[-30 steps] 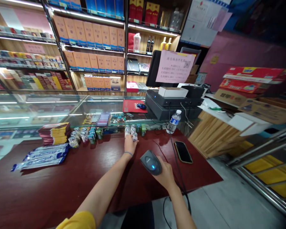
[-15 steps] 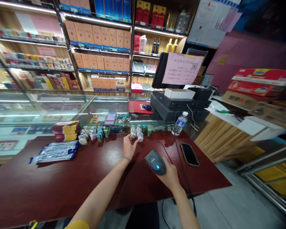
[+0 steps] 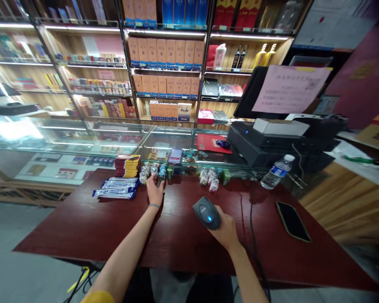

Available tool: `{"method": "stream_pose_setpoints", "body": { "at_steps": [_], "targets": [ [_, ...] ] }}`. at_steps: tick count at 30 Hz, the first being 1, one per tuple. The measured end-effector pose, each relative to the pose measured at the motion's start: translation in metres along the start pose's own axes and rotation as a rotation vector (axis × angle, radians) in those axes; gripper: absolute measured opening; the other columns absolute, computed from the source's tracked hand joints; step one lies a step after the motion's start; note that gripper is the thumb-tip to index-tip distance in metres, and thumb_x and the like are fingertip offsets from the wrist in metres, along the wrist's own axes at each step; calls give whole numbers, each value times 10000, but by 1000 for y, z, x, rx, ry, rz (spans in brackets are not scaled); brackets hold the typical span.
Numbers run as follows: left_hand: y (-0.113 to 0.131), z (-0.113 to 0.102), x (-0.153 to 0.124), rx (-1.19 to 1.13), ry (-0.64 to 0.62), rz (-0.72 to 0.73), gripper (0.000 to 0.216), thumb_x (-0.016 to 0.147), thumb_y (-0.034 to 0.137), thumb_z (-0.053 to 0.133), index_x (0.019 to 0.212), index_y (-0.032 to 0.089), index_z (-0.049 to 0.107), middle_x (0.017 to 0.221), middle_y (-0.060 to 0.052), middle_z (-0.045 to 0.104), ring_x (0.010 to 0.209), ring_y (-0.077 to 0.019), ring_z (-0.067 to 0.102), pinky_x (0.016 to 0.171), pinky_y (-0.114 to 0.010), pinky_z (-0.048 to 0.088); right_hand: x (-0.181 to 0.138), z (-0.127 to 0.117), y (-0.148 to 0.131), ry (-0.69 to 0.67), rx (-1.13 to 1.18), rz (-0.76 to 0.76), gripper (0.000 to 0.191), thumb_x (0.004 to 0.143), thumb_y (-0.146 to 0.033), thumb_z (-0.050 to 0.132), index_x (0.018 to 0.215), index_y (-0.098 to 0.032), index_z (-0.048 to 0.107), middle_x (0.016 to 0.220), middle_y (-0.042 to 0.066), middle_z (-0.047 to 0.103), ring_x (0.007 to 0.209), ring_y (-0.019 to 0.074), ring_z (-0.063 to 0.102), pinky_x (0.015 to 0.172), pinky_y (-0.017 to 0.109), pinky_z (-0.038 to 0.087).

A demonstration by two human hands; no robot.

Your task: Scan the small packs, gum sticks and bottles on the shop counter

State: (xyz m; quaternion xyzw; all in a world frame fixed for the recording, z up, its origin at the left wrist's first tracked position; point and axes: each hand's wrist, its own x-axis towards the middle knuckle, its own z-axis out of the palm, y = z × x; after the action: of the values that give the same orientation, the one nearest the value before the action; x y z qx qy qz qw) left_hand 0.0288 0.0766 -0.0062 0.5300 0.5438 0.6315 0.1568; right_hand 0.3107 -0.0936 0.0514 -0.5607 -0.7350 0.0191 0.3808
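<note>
My left hand reaches to the left cluster of small silver-lidded jars, thumb and fingers apart. Its fingertips are at the near side of a jar in that cluster; whether they touch it I cannot tell. Blue-green small containers stand just right of these fingers. In my right hand is a dark grey barcode scanner with a lit blue light, held above the table. A second group of small jars stands farther right, beside a few green containers.
Stacked red-and-yellow packs and blue-white packets lie on the left of the dark red table. To the right are a water bottle, a phone and the scanner's cable. Behind stand a glass counter and a monitor.
My left hand has moved from the right group of jars to the left cluster. My right hand still holds the scanner. The view has turned to the left.
</note>
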Motion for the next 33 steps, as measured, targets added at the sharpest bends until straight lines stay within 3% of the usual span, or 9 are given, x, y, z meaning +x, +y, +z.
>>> {"method": "stream_pose_setpoints", "body": {
  "at_steps": [10, 20, 25, 28, 33],
  "targets": [
    [-26, 19, 7, 208, -94, -22, 687, 752, 204, 743, 1355, 162, 416, 1227, -144, 501, 1154, -275, 555, 1033, -465, 464, 4, 8, 1, -38, 33, 0, 386, 736, -244, 608, 1115, -210, 547, 745, 17, 730, 627, 235, 710, 560, 274, 461],
    [-16, 26, 12, 311, -91, -75, 441, 804, 170, 663, 1204, 141, 481, 1168, -161, 536, 1167, -302, 538, 1033, -504, 416, 1, 10, 1, -67, 81, 25, 379, 735, -237, 611, 1108, -222, 546, 761, 13, 726, 638, 227, 709, 580, 273, 466],
    [-10, 13, 9, -70, -82, -149, 477, 782, 272, 715, 1201, 190, 502, 1072, -89, 593, 1038, -227, 604, 968, -401, 468, 2, 7, -3, -49, 54, 24, 379, 742, -235, 608, 1115, -224, 542, 771, 17, 732, 647, 238, 718, 581, 278, 469],
    [-2, 0, 1, -392, -232, -261, 518, 732, 342, 773, 1173, 204, 537, 946, -28, 623, 901, -170, 628, 872, -321, 499, 3, 6, -4, -48, 56, 24, 388, 751, -231, 602, 1133, -228, 534, 769, 11, 733, 640, 231, 719, 572, 270, 465],
    [13, -14, -11, -862, -463, -648, 415, 724, 369, 808, 1047, 187, 623, 878, -3, 633, 773, -116, 606, 764, -269, 519, 3, 6, -5, -100, 30, 23, 401, 744, -228, 615, 1133, -237, 520, 791, 12, 738, 665, 237, 725, 579, 272, 464]
  ]
}}
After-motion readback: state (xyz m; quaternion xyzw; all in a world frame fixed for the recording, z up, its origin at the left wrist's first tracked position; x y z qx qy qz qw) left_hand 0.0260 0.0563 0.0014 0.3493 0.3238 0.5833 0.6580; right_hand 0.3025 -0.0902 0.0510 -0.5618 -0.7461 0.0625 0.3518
